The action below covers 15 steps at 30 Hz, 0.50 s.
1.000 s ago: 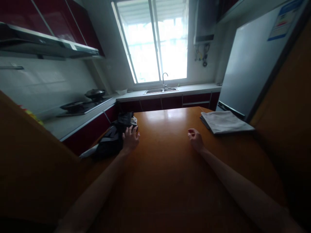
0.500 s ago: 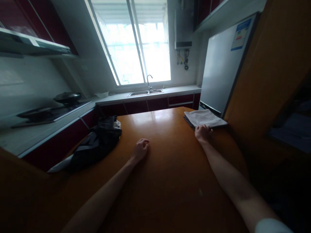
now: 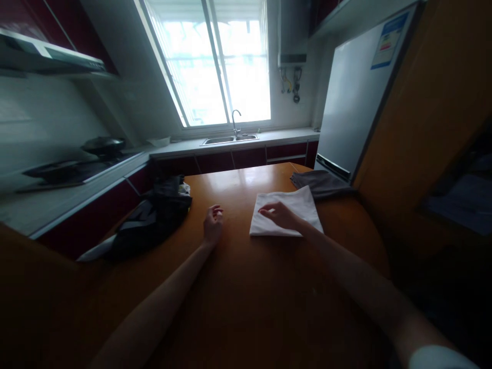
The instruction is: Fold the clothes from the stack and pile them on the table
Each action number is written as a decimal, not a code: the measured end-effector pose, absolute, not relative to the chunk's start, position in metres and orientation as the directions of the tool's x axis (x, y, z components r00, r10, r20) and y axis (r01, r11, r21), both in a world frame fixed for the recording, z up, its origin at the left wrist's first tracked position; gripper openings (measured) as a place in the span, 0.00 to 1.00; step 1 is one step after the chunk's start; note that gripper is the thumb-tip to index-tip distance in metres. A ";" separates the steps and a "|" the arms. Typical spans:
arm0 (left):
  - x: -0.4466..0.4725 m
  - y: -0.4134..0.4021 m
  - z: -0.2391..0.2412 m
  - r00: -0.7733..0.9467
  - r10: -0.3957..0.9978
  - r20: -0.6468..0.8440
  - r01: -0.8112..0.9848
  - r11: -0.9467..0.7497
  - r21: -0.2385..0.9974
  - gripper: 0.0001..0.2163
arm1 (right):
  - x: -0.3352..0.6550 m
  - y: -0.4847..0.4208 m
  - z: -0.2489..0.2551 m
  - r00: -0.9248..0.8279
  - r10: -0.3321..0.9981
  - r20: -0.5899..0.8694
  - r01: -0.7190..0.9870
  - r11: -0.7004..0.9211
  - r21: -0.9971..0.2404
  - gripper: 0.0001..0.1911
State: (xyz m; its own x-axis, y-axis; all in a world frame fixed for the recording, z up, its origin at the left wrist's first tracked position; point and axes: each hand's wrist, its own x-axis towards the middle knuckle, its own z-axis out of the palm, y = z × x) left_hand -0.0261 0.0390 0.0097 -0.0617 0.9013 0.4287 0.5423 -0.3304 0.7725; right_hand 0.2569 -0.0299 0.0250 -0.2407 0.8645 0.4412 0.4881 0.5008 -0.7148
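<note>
1. From the head view, the person's right hand (image 3: 280, 215) is lying on top of a folded white cloth (image 3: 286, 218) in the middle of the wooden bench (image 3: 246, 287). The fingers are stretching flat toward the cloth's left edge, so the grip is released and pressing rather than pinching.

2. The left hand (image 3: 213, 225) is hovering just beside the cloth, over bare wood. Its fingers are loosely curled around nothing, and its grip is released too.

3. To handle this cloth well, I would judge that the flat palm should be keeping it pinned while the free hand is coming in at the near left corner. The bench looks glossy, so a light fabric is likely sliding easily if it is pushed from one side only.

4. A folded grey cloth (image 3: 321, 183) is lying at the far right corner of the bench, near the white cloth, with its far edge against the refrigerator (image 3: 353, 102). A heap of dark clothing (image 3: 154, 218) is sitting on the left edge, well apart from both hands.

5. As for containers, the only ones showing are in the background. The sink (image 3: 229, 139) under the window is looking empty as far as I can tell. A dark pan (image 3: 103, 145) is sitting on the stove at the left, and its contents are hidden at this angle.
</note>
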 end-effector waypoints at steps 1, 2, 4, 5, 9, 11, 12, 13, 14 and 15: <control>-0.026 0.037 0.010 -0.040 0.896 0.443 0.549 -0.351 0.759 0.15 | 0.268 -0.028 0.022 -0.151 0.871 0.467 0.512 0.473 -0.717 0.18; -0.025 0.035 0.010 -0.005 0.883 0.469 0.561 -0.385 0.733 0.15 | 0.282 -0.026 0.019 -0.027 0.866 0.500 0.562 0.427 -0.708 0.17; -0.020 0.027 0.012 0.125 0.831 0.542 0.594 -0.500 0.630 0.13 | 0.314 -0.023 0.011 0.139 0.822 0.552 0.734 0.288 -0.615 0.14; -0.017 0.021 0.014 0.227 0.789 0.571 0.600 -0.575 0.557 0.12 | 0.328 -0.022 0.007 0.173 0.819 0.546 0.801 0.206 -0.563 0.14; 0.000 -0.008 0.022 0.718 0.511 0.473 0.430 -0.860 0.276 0.14 | 0.348 -0.022 -0.005 0.202 0.871 0.447 0.892 0.026 -0.452 0.16; 0.006 -0.020 0.023 0.836 0.391 0.385 0.330 -0.919 0.217 0.17 | 0.342 -0.022 -0.007 0.203 0.878 0.432 0.907 -0.003 -0.420 0.14; 0.008 -0.024 0.023 0.856 0.365 0.365 0.307 -0.929 0.208 0.16 | 0.338 -0.022 -0.007 0.201 0.883 0.425 0.912 -0.010 -0.409 0.13; 0.009 -0.025 0.022 0.862 0.358 0.359 0.300 -0.931 0.209 0.15 | 0.334 -0.023 -0.007 0.199 0.887 0.416 0.914 -0.015 -0.406 0.13; 0.010 -0.025 0.020 0.860 0.363 0.359 0.302 -0.929 0.215 0.16 | 0.331 -0.023 -0.006 0.203 0.891 0.407 0.911 -0.019 -0.413 0.12; 0.010 -0.022 0.019 0.856 0.374 0.357 0.312 -0.924 0.219 0.17 | 0.328 -0.024 -0.005 0.213 0.893 0.397 0.904 -0.025 -0.427 0.12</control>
